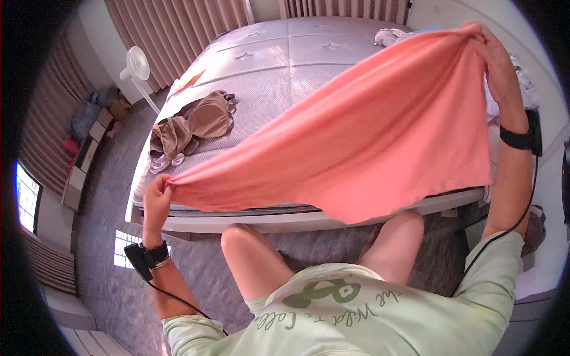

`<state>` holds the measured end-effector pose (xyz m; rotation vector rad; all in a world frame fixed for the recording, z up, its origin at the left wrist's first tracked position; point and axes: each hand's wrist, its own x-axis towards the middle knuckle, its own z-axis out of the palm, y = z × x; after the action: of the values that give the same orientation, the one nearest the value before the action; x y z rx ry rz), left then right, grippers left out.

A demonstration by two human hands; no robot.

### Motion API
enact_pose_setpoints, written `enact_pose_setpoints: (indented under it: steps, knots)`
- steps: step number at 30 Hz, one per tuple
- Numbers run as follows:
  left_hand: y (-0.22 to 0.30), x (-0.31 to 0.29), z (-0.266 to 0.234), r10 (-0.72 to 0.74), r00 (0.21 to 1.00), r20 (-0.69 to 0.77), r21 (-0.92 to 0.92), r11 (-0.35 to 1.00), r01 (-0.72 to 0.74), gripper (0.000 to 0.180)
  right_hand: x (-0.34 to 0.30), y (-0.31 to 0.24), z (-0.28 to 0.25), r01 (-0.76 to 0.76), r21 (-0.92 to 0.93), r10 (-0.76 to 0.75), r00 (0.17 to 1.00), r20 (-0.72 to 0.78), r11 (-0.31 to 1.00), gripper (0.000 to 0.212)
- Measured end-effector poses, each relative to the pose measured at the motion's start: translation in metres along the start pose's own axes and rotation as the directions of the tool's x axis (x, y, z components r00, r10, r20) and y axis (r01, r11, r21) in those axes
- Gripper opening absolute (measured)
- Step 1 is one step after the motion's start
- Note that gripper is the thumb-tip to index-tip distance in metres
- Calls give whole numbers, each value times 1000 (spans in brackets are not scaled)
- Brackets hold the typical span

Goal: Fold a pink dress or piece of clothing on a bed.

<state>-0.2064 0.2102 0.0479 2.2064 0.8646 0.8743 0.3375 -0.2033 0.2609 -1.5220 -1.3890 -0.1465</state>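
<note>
A coral-pink cloth, towel-like, is stretched slantwise between my two hands above the near edge of the mattress. My left hand pinches one corner, low at the bed's near left. Up at the far right, my right hand grips another corner, raised higher than the left. The cloth's lower edge hangs loose toward my knees and covers part of the bed frame. On the mattress beyond my left hand lie a tan bra and other crumpled brown garments.
The quilted mattress rests on a white bed frame in front of my knees. Light-coloured clothes lie at its far right. A white fan stands left of the bed. Further left is a low cabinet with items on top.
</note>
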Motion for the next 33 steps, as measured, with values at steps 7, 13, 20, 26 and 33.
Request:
enact_pose_setpoints:
  steps: [7,13,20,26,33]
  knots:
    - [39,-52,-39,-221,969,108,8,975,221,13,6,13,26,37,-214,-24,998,62,976,19]
    - [56,-81,-76,-280,960,26,-133,951,281,14,40,35,80,-389,99,320,856,407,916,17]
    - [10,-54,-71,-322,944,-66,-166,937,308,13,116,156,227,-220,86,186,937,296,972,14]
    - [62,-24,-66,205,769,-606,264,963,-49,15,232,218,247,94,422,37,956,-292,902,22]
    - [115,-34,155,288,957,-16,245,929,-276,15,152,312,298,-287,-164,171,849,-500,944,37]
